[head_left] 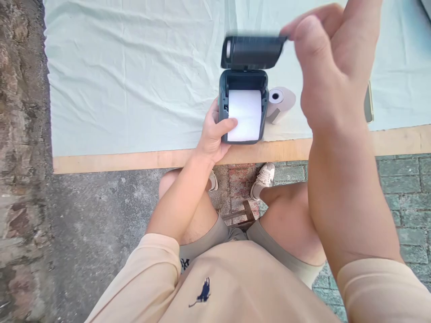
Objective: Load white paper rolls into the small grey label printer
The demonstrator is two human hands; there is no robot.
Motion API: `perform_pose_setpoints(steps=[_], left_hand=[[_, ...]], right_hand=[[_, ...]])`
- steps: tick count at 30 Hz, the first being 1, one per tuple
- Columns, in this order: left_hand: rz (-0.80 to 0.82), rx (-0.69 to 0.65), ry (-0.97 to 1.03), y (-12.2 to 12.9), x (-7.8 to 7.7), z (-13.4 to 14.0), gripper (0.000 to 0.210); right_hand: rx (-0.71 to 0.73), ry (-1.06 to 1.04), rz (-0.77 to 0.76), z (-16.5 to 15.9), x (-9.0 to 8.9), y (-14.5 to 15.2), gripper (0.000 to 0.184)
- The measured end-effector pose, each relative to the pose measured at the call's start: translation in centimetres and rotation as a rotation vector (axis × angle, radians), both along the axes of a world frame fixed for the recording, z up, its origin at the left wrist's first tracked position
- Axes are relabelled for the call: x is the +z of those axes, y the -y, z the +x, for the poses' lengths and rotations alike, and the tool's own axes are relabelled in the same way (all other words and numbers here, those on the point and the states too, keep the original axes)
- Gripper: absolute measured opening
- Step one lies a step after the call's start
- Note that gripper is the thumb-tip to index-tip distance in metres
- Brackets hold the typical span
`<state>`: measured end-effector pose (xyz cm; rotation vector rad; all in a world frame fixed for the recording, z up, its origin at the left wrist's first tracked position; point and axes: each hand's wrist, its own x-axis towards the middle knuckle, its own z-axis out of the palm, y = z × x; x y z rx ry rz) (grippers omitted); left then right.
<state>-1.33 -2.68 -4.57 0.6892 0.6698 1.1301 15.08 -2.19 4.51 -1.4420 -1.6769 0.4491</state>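
A dark portable receipt printer (222,94) is held over the table's near edge by my left hand (215,132). My left fingers wrap its side and underside, and the thumb lies across the white paper (247,114) covering the front of the printer. Behind the paper, the compartment is exposed and the hinged lid (257,51) stands raised. My right hand (332,58) is at the lid's right corner, its fingertips closed on that corner; the lid's top edge is blurred. Just right of the printer, a white paper roll (283,98) with a dark core rests on the cloth.
A pale, wrinkled cloth (134,76) covers the table, leaving a wooden edge (134,160) bare. A phone-like object (369,105) is partly hidden behind my right wrist. A dark object's corner (427,11) shows at top right. A rough wall (22,134) stands left.
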Motion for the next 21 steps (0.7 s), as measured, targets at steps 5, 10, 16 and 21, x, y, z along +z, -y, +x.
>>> perform_pose_setpoints(steps=[5,10,16,21], left_hand=[[0.012,-0.039,0.004,0.0,0.5,0.0,0.035],[-0.018,-0.035,0.030,-0.2,0.4,0.0,0.023],[-0.034,-0.028,0.032,-0.1,0.5,-0.1,0.019],[-0.137,0.054,0.114,-0.6,0.8,0.1,0.034]], right_hand=[[0.115,-0.007,-0.011,0.7,-0.7,-0.5,0.020],[0.232,0.183,-0.270,0.5,-0.9,-0.4,0.045],[0.212,0.202,-0.310,-0.6,-1.2,-0.3,0.042],[0.229,0.222,-0.121,0.2,-1.2,-0.2,0.035]])
